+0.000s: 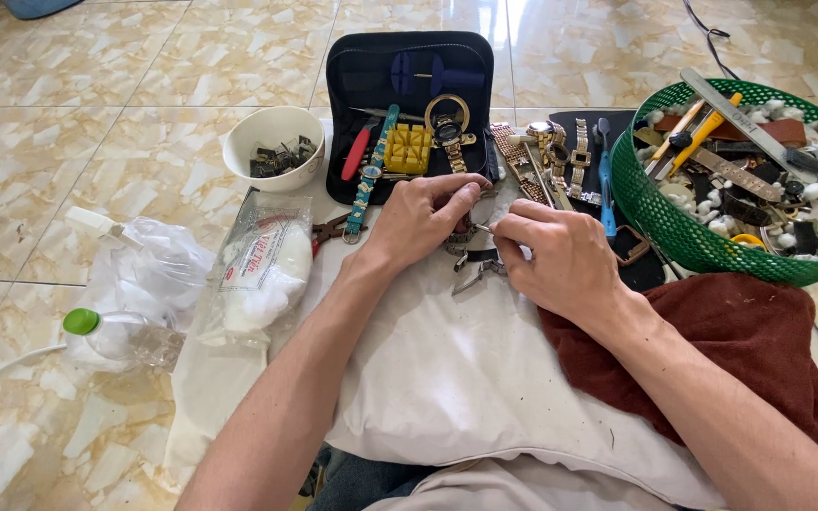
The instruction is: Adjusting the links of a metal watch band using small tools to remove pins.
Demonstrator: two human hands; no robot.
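The person sits on the tiled floor (pixel 97 142) with a white pillow (pixel 447 378) across the lap, and both hands meet over its far edge. The left hand (pixel 418 220) is curled with its fingertips pressed down on a small metal watch part (pixel 471 237), mostly hidden beneath them. The right hand (pixel 560 255) pinches a thin pin-like tool (pixel 481 227) between thumb and forefinger, its tip aimed at that same part; both hands are closed in a fine grip on what they hold. A pair of small pliers (pixel 473 274) lies on the pillow just below the hands. Beyond them an open black tool case (pixel 409 66) holds a yellow block holder (pixel 407 149), a red-handled tool (pixel 356 153) and a gold watch (pixel 447 128). More metal watches and bands (pixel 551 151) lie to its right. A white bowl (pixel 274 147) of small dark parts stands at the left, near a plastic bag of cotton (pixel 262 270) and a clear bottle with a green cap (pixel 115 336). At the right, a green basket (pixel 655 203) is piled with tools and straps, and a dark red towel (pixel 740 331) lies under the right forearm.
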